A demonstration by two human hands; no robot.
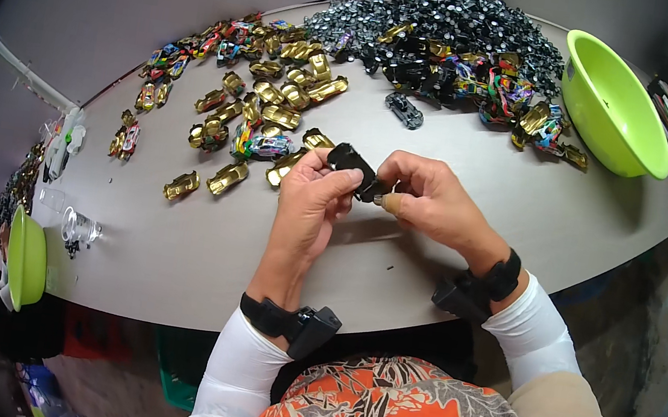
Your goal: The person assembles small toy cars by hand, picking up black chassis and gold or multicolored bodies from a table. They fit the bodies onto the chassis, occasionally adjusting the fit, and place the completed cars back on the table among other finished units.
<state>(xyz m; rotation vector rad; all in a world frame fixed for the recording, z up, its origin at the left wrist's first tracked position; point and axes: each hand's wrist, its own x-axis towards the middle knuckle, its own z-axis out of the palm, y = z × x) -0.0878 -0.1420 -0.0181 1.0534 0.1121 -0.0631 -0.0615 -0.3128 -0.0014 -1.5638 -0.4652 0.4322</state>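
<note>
Both hands, left hand [314, 197] and right hand [430, 199], pinched a small black toy car piece [355, 165] at frame centre, above the grey table [170, 262], gold toy cars [275, 109] upper left.

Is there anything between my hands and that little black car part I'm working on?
Nothing visible: the left hand and the right hand both already pinch the black toy car piece directly, above a bare patch of the grey table.

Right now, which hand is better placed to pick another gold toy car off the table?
Probably the left hand: it sits beside the nearest gold toy cars. The right hand is farther off. Both pinch the black car part, so one must let go.
</note>
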